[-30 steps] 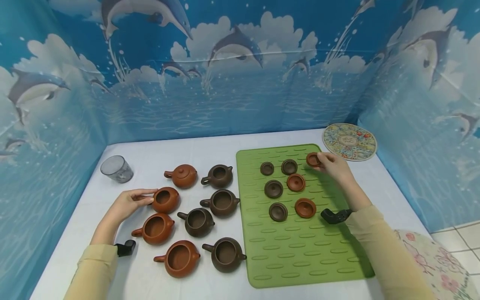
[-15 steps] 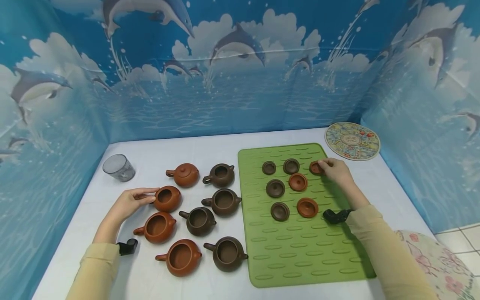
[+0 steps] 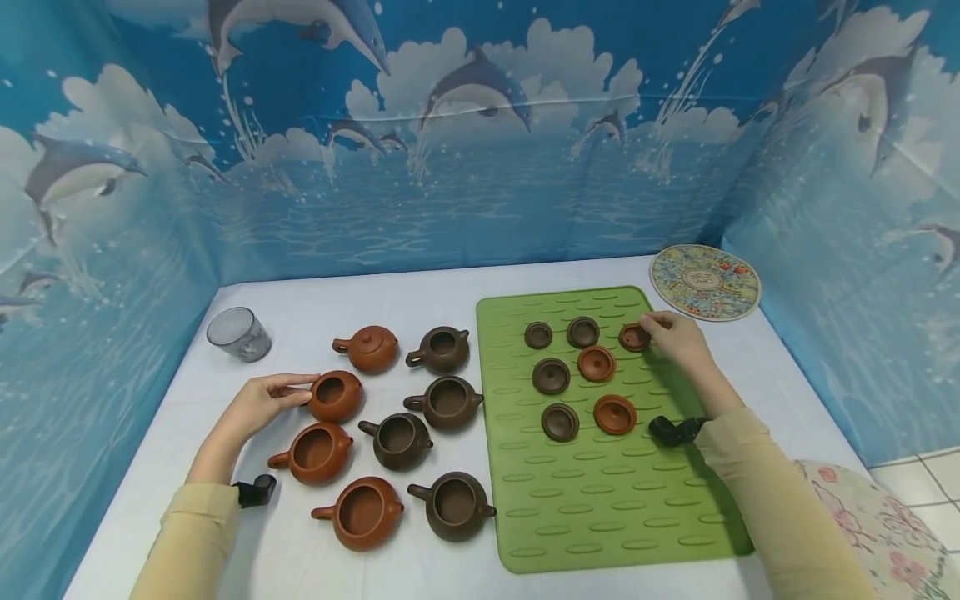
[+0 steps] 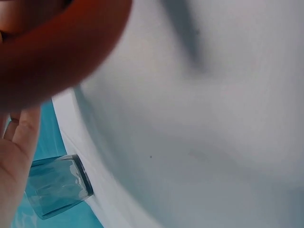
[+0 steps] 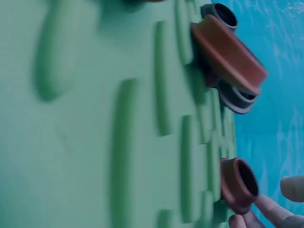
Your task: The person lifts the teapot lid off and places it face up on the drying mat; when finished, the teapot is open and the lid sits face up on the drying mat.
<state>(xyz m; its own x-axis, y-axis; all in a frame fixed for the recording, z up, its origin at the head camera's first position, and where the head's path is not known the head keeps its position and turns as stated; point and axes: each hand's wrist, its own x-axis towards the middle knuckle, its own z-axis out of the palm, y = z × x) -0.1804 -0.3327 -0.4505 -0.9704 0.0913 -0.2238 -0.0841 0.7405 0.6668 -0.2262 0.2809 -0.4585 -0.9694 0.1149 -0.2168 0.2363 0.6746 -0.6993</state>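
Note:
At the left in the head view, my left hand (image 3: 258, 406) pinches the handle side of a small reddish-brown teapot (image 3: 335, 397), whose top is uncovered. The handle itself is hidden by the fingers. The teapot's blurred underside (image 4: 61, 52) looms in the left wrist view. My right hand (image 3: 678, 340) is at the edge of a small reddish-brown teapot lid (image 3: 634, 337) lying upside down on the green mat (image 3: 600, 517). In the right wrist view, the thumb (image 5: 292, 188) stands apart from that lid (image 5: 239, 185), while fingertips are beside or touching its edge.
Several dark brown lids (image 3: 551, 377) and two more reddish lids (image 3: 596, 364) lie on the mat. Uncovered teapots (image 3: 450, 403) stand left of it; one reddish teapot (image 3: 371, 349) wears its lid. A glass (image 3: 240, 333) and a patterned round mat (image 3: 705, 282) are farther back.
My right hand has lowered the reddish lid onto the mat and let go, drawing slightly away to the right. My left hand has stayed at the teapot.

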